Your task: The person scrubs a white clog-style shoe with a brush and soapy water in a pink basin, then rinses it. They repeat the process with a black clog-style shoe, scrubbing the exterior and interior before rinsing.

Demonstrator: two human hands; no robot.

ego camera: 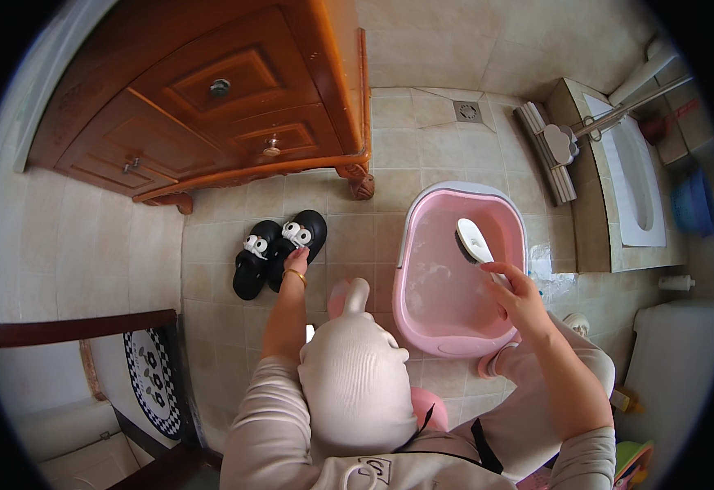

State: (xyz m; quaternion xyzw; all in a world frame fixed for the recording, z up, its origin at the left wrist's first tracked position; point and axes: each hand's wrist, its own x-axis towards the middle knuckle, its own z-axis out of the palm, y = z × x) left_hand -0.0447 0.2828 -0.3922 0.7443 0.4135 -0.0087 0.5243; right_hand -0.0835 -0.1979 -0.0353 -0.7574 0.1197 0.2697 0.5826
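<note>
A pair of black clogs with white googly-eye charms stands on the tiled floor to the left. My left hand (297, 260), with a gold bangle at the wrist, has its fingers bunched against the inner clog (314, 229); part of the grip is hidden. The outer clog (250, 275) sits beside it. My right hand (519, 300) grips the handle of a white scrub brush (473, 239) with dark bristles. The brush is tilted over a pink plastic basin (401, 306), which holds cloudy water with some foam.
A carved wooden cabinet (259, 92) stands beyond the clogs. A floor drain (468, 111) lies ahead. At the right are a flat mop (544, 153), a raised squat toilet (639, 184), a blue basket (694, 202) and a white bottle (675, 283). A patterned mat (152, 380) lies beyond the doorway.
</note>
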